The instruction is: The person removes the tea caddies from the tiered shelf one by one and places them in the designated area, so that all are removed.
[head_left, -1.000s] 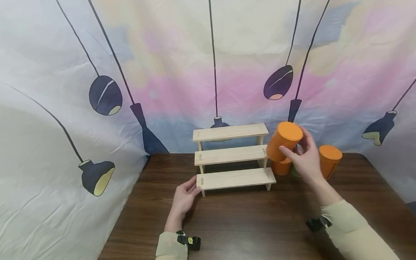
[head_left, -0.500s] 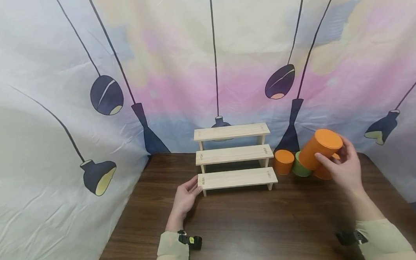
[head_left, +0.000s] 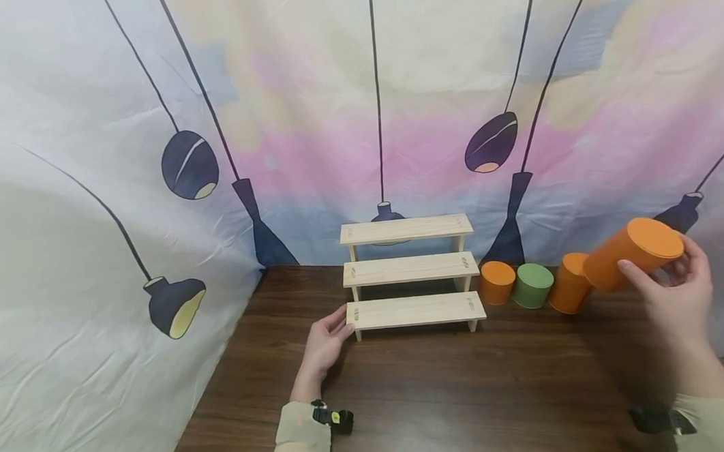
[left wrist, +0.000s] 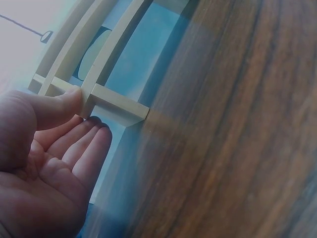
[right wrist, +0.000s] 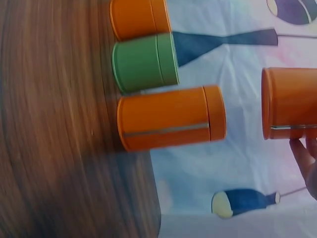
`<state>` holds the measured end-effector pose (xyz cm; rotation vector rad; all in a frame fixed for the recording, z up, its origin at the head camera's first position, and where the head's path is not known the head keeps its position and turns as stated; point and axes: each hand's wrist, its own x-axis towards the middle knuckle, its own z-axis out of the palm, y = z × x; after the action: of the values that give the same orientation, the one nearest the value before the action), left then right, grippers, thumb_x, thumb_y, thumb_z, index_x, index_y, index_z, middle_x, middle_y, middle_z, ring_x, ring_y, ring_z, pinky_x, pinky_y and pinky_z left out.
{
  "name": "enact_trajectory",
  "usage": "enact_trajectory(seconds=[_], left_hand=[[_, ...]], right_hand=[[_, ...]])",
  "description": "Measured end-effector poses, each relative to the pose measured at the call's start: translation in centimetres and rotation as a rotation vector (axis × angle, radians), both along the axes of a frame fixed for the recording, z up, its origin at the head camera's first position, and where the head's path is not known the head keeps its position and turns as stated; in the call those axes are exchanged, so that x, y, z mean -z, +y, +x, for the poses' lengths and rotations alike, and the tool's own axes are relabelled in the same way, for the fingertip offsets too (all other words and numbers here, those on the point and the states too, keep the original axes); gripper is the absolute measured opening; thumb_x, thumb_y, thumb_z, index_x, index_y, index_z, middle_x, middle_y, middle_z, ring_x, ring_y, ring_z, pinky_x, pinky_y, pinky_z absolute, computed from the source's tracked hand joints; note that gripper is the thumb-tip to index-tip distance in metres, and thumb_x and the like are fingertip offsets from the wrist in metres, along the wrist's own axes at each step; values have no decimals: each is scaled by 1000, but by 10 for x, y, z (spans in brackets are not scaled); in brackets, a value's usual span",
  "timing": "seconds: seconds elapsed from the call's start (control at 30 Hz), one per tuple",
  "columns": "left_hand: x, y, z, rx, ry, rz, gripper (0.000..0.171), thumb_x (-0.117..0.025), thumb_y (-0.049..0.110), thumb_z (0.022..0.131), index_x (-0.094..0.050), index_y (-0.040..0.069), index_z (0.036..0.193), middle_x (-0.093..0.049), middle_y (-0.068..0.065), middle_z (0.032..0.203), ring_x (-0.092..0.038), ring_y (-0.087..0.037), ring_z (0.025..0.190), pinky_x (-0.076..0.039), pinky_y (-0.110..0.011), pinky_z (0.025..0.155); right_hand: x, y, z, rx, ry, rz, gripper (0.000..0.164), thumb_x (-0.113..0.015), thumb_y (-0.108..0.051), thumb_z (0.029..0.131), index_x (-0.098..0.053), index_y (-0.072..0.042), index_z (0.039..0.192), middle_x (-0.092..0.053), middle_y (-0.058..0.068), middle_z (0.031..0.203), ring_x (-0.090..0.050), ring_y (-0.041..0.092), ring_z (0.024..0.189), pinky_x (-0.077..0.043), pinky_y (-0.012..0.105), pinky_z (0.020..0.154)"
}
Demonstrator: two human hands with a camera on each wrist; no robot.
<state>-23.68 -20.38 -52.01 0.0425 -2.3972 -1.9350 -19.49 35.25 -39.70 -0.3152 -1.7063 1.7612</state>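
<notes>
A three-tier wooden display shelf (head_left: pixel 415 310) stands on the table in the head view. My left hand (head_left: pixel 322 344) pinches the left end of its lowest board, and the left wrist view has the thumb (left wrist: pixel 59 106) on the board's end with the fingers just below. Over at the right, my right hand (head_left: pixel 679 295) grips a tall orange canister (head_left: pixel 630 256) between thumb and fingers, tilted and held up off the table. In the right wrist view this lifted canister (right wrist: pixel 292 101) shows a thin pale line along its side; only some fingertips are visible there.
Right of the shelf a short orange canister (head_left: pixel 497 282), a short green canister (head_left: pixel 532 286) and a tall orange canister (head_left: pixel 570 285) stand in a row on the dark wooden table (head_left: pixel 444 385). Behind hangs a cloth printed with lamps (head_left: pixel 418 127).
My right hand has carried the tall orange canister rightward, away from the shelf and past the row, uncovering the standing canisters. The left hand stays at the shelf's lowest board.
</notes>
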Motion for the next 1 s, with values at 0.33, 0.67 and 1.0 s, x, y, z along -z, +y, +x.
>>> enact_trajectory(seconds=[0.33, 0.67, 1.0], left_hand=[[0, 0, 1, 5, -1, -10, 49, -69, 4, 104, -58, 0, 151, -57, -18, 154, -57, -34, 141, -50, -45, 112], [0, 2, 0, 5, -5, 13, 49, -68, 2, 104, -57, -2, 151, -57, -20, 155, -57, -34, 141, -52, -39, 110], [1, 1, 0, 5, -6, 8, 49, -68, 3, 104, -57, -3, 152, -55, -20, 156, -56, -34, 142, -51, -40, 111]], right_hand=[[16, 23, 0, 198, -203, 151, 83, -78, -11, 97, -35, -35, 164, -42, -12, 162, -39, 8, 148, -27, 33, 129], [32, 32, -3, 228, -281, 156, 84, -78, -17, 97, -33, -37, 165, -37, -8, 168, -35, 10, 150, -28, 35, 129], [51, 32, -13, 136, -309, -62, 92, -86, -11, 91, -34, -33, 164, -43, -12, 159, -39, 8, 146, -35, 12, 117]])
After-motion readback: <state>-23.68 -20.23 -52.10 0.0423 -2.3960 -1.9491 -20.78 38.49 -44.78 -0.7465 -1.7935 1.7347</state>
